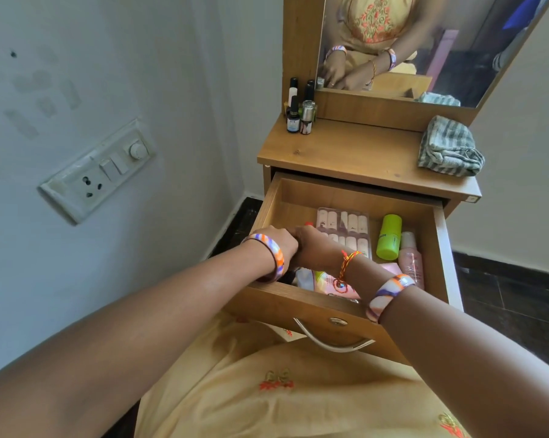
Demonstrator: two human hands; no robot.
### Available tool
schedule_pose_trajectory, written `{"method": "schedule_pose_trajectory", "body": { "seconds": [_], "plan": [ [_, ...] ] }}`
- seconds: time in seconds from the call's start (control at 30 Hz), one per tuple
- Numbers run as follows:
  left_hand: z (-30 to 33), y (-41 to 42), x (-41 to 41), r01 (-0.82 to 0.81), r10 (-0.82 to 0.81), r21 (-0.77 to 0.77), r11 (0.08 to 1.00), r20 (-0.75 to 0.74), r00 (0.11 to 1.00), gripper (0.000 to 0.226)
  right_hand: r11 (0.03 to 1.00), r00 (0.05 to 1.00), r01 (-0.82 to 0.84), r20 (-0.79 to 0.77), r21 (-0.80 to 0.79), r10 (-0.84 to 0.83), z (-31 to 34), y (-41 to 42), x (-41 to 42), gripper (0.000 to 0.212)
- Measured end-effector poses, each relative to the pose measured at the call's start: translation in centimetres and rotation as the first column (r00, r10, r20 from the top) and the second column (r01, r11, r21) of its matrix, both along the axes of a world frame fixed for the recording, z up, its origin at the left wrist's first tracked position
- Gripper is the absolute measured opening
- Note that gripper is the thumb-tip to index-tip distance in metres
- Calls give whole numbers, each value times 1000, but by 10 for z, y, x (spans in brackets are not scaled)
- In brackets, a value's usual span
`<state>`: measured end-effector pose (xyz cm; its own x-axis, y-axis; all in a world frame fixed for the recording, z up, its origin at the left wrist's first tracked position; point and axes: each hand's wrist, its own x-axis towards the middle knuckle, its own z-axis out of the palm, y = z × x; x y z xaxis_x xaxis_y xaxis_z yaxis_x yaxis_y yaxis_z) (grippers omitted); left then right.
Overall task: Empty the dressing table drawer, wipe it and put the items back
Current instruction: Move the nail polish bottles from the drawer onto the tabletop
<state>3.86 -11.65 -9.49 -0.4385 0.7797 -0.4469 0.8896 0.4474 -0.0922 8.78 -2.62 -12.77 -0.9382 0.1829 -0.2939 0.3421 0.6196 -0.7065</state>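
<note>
Now your dressing table point(361, 153) stands in the corner, and its drawer point(314, 306) is pulled out toward you with items inside. On the table top, far beyond your fingers and to the right, lies a folded striped cloth point(448, 147); far beyond them at the back left, a group of small bottles point(300, 109) stands by the mirror point(424, 42).

Both your hands are inside the drawer at its left side, touching each other. Your left hand point(277, 245) has its fingers curled down, and your right hand point(315, 249) is curled just beside it. What they grip is hidden under them, so you cannot tell if they hold something.

Just beyond the fingers of your right hand lies a clear nail-tip box point(345, 226). Further right of the fingers lie a green bottle point(389, 237) and, beside it, a pink bottle point(410, 259). Under your right wrist, on the near side of your fingers, lies a pink packet point(330, 284).
</note>
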Motion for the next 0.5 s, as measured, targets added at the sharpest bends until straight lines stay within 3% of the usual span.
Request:
{"method": "schedule_pose_trajectory", "body": {
  "seconds": [0.37,0.5],
  "plan": [
    [9,-2,-32,-165,112,180,970,270,956,35,961,988,153,3,-229,-157,-8,-1,-2,32],
    [38,1,-52,-306,162,271,913,447,880,38,893,962,228,-51,-388,-268,11,16,-4,29]
  ]
}}
